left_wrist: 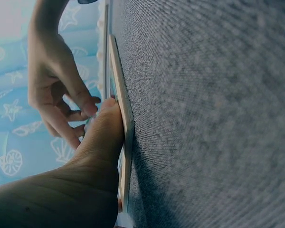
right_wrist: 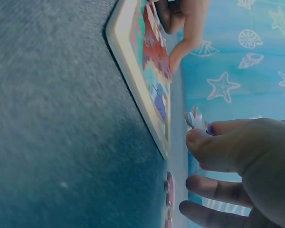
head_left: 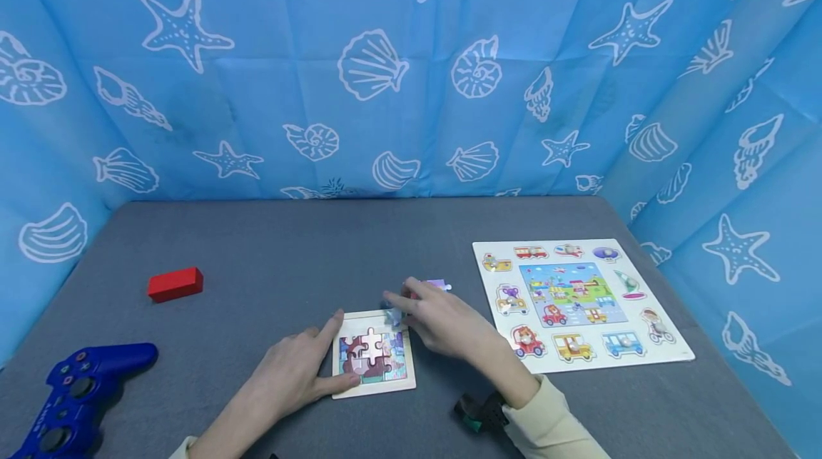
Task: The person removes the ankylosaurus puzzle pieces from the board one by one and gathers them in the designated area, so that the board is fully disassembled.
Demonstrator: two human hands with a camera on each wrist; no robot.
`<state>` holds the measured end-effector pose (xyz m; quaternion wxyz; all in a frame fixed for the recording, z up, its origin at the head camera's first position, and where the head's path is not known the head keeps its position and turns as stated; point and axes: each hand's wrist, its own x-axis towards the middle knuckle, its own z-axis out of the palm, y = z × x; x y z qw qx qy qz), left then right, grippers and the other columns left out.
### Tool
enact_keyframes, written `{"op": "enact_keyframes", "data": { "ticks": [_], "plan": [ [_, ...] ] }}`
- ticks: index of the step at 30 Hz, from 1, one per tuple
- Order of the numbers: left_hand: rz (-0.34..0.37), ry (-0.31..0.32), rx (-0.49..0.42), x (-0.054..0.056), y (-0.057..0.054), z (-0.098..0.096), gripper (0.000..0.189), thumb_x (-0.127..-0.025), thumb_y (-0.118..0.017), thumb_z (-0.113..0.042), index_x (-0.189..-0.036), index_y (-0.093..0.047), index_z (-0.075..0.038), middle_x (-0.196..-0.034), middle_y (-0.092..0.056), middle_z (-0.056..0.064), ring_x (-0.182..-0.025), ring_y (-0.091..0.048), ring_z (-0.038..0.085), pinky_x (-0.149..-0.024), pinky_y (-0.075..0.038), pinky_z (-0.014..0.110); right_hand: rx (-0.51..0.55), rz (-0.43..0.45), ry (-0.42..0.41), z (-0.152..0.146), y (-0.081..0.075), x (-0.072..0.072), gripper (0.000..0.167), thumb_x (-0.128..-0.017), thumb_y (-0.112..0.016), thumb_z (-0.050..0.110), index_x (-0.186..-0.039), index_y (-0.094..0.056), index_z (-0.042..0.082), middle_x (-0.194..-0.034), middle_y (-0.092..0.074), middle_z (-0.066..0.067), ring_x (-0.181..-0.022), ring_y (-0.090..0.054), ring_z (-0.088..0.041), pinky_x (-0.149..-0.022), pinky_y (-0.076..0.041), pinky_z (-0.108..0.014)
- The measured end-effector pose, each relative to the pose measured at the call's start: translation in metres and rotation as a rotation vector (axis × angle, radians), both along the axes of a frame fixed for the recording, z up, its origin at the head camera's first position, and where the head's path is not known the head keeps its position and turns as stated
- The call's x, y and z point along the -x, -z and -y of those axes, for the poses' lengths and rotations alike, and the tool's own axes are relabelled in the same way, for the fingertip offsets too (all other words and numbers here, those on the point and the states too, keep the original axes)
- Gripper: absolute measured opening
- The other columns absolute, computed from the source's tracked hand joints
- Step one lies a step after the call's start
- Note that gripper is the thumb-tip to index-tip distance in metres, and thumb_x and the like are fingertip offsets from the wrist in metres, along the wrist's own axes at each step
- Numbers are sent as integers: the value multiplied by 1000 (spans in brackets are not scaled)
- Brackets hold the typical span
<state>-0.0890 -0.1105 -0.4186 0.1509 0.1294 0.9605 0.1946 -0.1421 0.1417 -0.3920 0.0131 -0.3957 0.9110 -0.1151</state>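
Note:
A small wooden jigsaw tray (head_left: 375,391) lies on the table with several picture pieces in it, part of its bed bare along the top. My left hand (head_left: 292,370) holds the tray's left side, forefinger at the upper left corner and thumb over the lower edge. In the left wrist view the thumb (left_wrist: 111,116) lies on the rim. Over the tray's upper right corner, my right hand (head_left: 443,320) pinches a puzzle piece (right_wrist: 197,118) between thumb and forefinger, its other fingers spread. Partly hidden behind that hand, loose purple and pink puzzle pieces (head_left: 439,284) lie on the table.
To the right lies a white knob puzzle board (head_left: 648,360) with vehicle pieces. A red block (head_left: 175,285) and a blue game controller (head_left: 83,391) are on the left. A blue curtain (head_left: 411,116) with shell prints hangs behind the grey table (head_left: 289,252).

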Motion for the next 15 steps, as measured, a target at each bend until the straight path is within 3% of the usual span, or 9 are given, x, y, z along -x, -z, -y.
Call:
{"op": "enact_keyframes", "data": {
  "ticks": [6,15],
  "plan": [
    [-9,-4,17,-1,0,-1,104,-77,-77,-70,-156,-42,-11,-118,-71,23,-100,-72,36,-82,-57,55,10,24,37,-10,-6,2,46,-99,-66,10,-145,-59,13,-121,-63,-8,-92,-61,-13,-81,-54,-31],
    [-11,-7,31,-1,0,-1,104,-76,-77,-70,-155,-43,-11,-117,-71,23,-98,-72,35,-81,-57,55,42,-1,104,-33,-12,13,51,-97,-69,8,-146,-56,4,-115,-65,-8,-83,-55,-9,-74,-51,-26]
  ]
}}
